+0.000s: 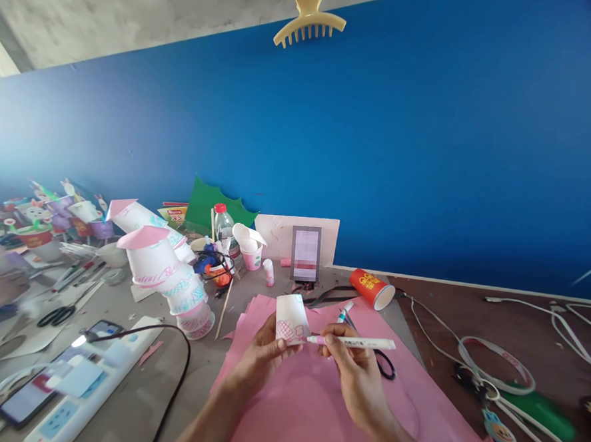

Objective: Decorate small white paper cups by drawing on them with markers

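Observation:
My left hand [262, 352] is closed around a white paper cup [291, 314] with pink crosshatch lines near its lower edge. In my right hand [354, 368] is a white marker [368, 343], held between thumb and fingers. Its pink tip points left and meets, or nearly meets, the drawn part of the cup; which one I cannot tell. Both hands are above a pink paper sheet [288, 414]. Just behind my right hand lies another marker [345, 311] with a blue band, and a black ring [385, 364] sits to its right.
Stacked decorated cups [172, 277] with pink cone tops stand left. A phone [306, 255] leans against a pale board at the back. A red cup [371, 289] lies on its side. A power strip [90, 382] sits front left, with scissors [62, 313] beyond. Cables [497, 367] lie right.

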Demonstrator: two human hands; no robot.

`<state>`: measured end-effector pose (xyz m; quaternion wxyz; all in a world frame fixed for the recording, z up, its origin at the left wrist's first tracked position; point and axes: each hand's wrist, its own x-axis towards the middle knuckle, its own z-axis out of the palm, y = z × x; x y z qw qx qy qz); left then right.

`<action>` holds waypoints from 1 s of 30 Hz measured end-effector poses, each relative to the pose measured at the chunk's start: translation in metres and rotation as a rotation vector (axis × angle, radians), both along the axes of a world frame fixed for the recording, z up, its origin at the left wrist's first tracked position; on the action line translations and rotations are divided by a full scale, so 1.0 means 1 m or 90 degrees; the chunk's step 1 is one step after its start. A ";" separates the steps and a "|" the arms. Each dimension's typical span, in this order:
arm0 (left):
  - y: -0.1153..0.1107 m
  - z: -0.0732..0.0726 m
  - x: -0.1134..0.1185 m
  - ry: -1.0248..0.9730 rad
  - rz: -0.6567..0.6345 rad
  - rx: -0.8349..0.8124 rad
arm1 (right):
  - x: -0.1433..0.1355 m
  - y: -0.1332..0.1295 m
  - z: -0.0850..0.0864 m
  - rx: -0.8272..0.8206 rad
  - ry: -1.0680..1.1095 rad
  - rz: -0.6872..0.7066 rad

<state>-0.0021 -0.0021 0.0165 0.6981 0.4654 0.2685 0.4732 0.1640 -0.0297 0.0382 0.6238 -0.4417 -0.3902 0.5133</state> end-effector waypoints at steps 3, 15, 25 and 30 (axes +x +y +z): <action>0.000 0.001 0.000 -0.002 -0.001 -0.002 | 0.000 0.000 -0.001 0.000 0.008 -0.002; 0.000 -0.001 -0.001 -0.017 0.001 -0.019 | 0.002 0.001 -0.005 -0.015 0.039 -0.010; 0.000 -0.001 -0.001 -0.002 0.001 -0.010 | 0.002 0.000 -0.002 -0.008 0.042 -0.009; 0.001 -0.001 0.000 -0.007 0.006 -0.012 | 0.001 0.000 -0.001 -0.010 0.044 -0.014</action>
